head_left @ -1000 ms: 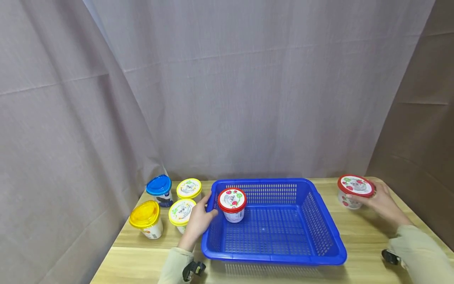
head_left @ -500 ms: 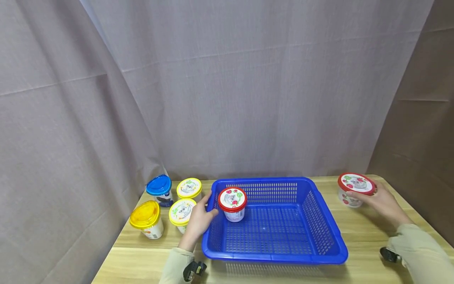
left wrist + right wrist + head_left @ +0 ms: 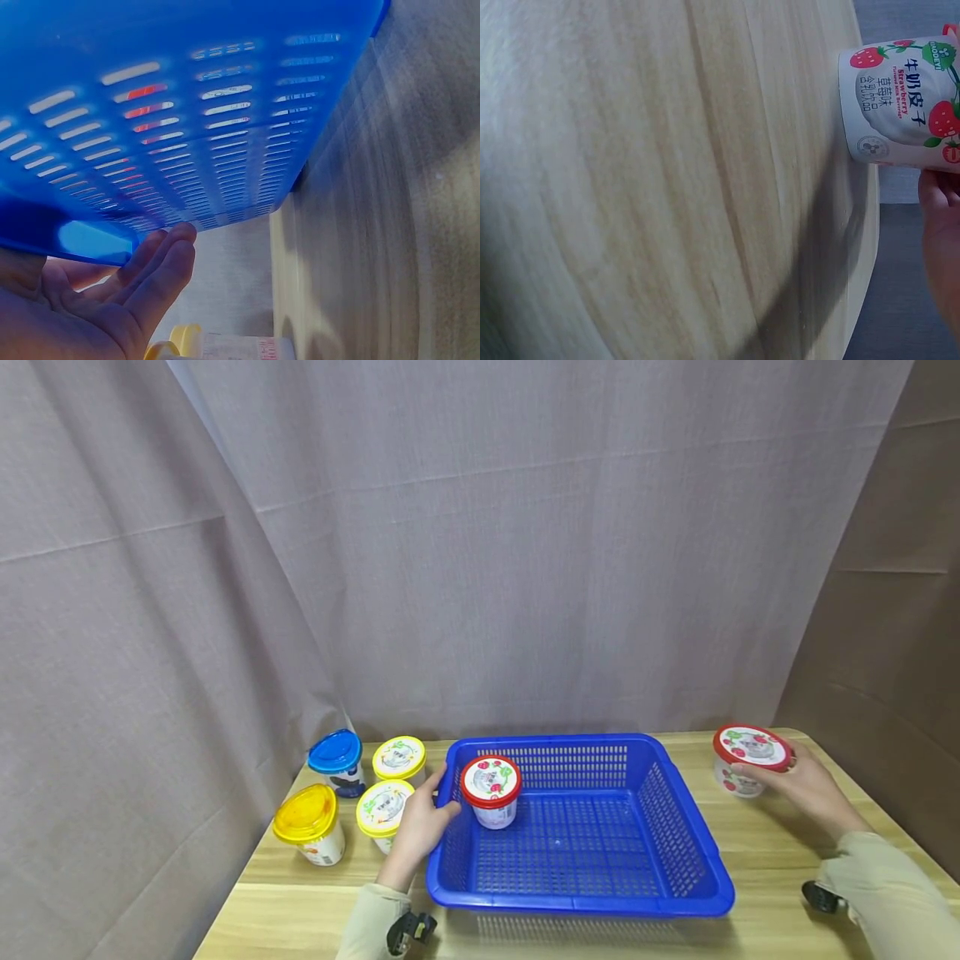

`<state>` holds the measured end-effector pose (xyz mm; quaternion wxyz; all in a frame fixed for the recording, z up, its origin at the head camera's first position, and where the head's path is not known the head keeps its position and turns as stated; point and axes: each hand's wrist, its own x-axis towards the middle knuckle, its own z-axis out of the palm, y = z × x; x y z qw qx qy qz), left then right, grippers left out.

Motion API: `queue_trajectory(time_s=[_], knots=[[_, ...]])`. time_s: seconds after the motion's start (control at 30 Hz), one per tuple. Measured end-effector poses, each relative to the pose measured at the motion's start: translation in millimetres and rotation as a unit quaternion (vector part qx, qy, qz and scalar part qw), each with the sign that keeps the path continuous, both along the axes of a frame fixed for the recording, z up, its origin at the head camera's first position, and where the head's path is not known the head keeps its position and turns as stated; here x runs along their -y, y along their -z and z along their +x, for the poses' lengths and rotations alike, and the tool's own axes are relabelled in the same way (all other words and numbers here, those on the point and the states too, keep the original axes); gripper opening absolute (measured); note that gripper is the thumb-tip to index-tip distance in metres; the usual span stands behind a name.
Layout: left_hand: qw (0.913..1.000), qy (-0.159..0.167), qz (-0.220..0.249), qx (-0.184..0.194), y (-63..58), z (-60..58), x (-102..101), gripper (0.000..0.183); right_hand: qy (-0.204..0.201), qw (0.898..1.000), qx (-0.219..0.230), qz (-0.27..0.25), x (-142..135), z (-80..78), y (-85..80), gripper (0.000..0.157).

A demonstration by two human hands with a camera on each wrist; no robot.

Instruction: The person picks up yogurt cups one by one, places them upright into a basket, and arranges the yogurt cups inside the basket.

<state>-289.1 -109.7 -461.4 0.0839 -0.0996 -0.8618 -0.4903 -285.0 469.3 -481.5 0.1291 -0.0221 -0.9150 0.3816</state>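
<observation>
My left hand (image 3: 422, 828) grips the left rim of a blue plastic basket (image 3: 577, 906), thumb over the rim; in the left wrist view its fingers (image 3: 161, 281) lie along the slotted outer wall. Inside the basket, near that side, an upright strawberry cup (image 3: 491, 793) with a red-rimmed lid stands. At the far right, my right hand (image 3: 806, 785) holds another strawberry cup (image 3: 750, 752), thumb in front and the other fingers mostly hidden behind it. In the right wrist view this cup (image 3: 900, 105) shows its strawberry label, with its base at the table surface.
Left of the basket stand two cups with yellow-rimmed lids, one at the back (image 3: 400, 757) and one in front (image 3: 384, 808). Beside them are a blue-lidded cup (image 3: 337, 760) and a cup with a tilted yellow lid (image 3: 309, 822). A grey curtain (image 3: 525, 568) hangs behind the wooden table (image 3: 277, 910).
The right hand and its cup have shifted very slightly in view. The left hand stays at the basket's rim, and the other cups have not moved.
</observation>
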Motion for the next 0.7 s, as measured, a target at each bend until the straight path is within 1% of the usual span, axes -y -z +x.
queue_trajectory(time_s=[0.1, 0.17, 0.3, 0.4, 0.5, 0.63, 0.7], knots=[[1.0000, 0.003, -0.001, 0.000, 0.2, -0.1, 0.7, 0.071, -0.005, 1.000, 0.001, -0.001, 0.3, -0.6, 0.9, 0.083], [1.0000, 0.004, 0.000, -0.001, 0.0, 0.1, 0.5, 0.071, -0.001, 1.000, 0.005, -0.002, 0.7, -0.4, 0.7, 0.083], [1.0000, 0.005, -0.002, -0.003, 0.2, -0.4, -0.3, 0.071, 0.010, 1.000, 0.015, -0.020, 3.5, 0.7, -4.6, 0.092], [1.0000, 0.003, -0.003, -0.005, 0.5, -0.8, -0.3, 0.071, 0.016, 0.999, 0.020, -0.033, 7.2, 0.4, -11.7, 0.100], [1.0000, 0.003, 0.003, -0.005, 0.6, -0.9, 0.2, 0.071, 0.010, 0.999, 0.022, -0.041, 10.2, -0.6, -19.7, 0.100], [0.9999, 0.006, 0.006, -0.006, 1.7, -1.1, 1.1, 0.071, 0.011, 0.999, 0.018, -0.045, 11.4, -0.4, -31.4, 0.104], [0.9999, 0.006, 0.005, -0.008, 2.0, -1.0, 1.5, 0.071, 0.015, 0.999, 0.015, -0.042, 10.6, -0.2, -36.9, 0.108]])
